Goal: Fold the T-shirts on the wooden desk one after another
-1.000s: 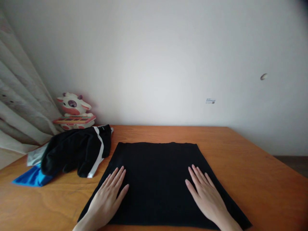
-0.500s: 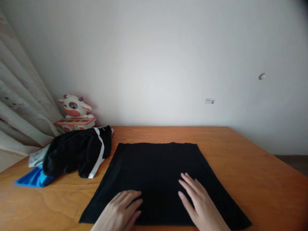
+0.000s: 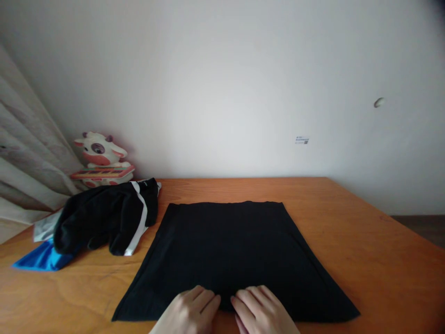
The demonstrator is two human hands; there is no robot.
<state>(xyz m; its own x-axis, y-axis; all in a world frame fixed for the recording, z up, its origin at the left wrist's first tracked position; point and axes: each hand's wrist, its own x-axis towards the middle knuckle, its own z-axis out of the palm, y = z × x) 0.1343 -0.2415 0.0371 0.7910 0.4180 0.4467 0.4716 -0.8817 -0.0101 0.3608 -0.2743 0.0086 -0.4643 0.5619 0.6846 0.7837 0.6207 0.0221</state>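
Clock positions are read from the centre of the view. The pale wall (image 3: 222,93) spans the background from 9 through 12 to 3 o'clock. The wooden counter (image 3: 347,241) fills the foreground, its far edge against the wall. The black cloth (image 3: 229,250) lies spread on the counter at 6 o'clock, roughly a trapezoid in outline, narrower at its far edge and nearly flat. The light curtain (image 3: 31,153) hangs in folds at 9 o'clock. The black garment (image 3: 100,215), crumpled and crossed by a white stripe, rests between 8 and 9 o'clock, apart from the black cloth. The cow toy (image 3: 102,157), with a keyboard at its front, sits at 9 o'clock, behind the garment. The left hand (image 3: 194,308) and right hand (image 3: 260,308) are near each other at 6 o'clock, a narrow gap between them. Both have bent fingers at the middle of the black cloth's near edge; whether they pinch it cannot be told. The blue fabric (image 3: 45,257) and grey fabric (image 3: 45,228) protrude from beneath the garment toward 8 o'clock. The printed label (image 3: 301,140) and the small round fitting (image 3: 378,102), its nature unclear, are on the wall between 2 and 3 o'clock.
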